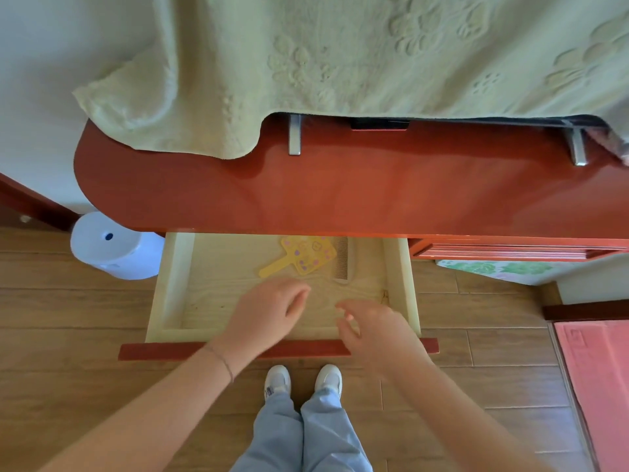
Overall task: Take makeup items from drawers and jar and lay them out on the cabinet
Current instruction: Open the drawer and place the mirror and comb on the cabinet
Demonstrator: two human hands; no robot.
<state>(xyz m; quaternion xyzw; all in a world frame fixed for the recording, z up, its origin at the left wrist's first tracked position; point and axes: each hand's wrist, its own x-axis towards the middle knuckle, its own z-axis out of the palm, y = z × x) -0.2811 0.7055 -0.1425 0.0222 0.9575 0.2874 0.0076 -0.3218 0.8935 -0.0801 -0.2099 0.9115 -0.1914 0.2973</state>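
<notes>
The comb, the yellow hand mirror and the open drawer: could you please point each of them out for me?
comb (341,259), head view, on the middle of its toothed strip.
yellow hand mirror (308,255), head view, on its decorated square back.
open drawer (211,294), head view, on a bare part of its wooden floor.

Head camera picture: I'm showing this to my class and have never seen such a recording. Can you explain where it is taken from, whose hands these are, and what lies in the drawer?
There is no machine here. A person wears one camera on the head, looking down, so you see their own arms, legs and shoes. The left hand and right hand reach over an open drawer pulled out from a red cabinet. Both hands are open and hold nothing. In the drawer lie a yellow hand mirror with stickers and, beside it, a pale comb. A green cloth drapes over the back of the cabinet top.
</notes>
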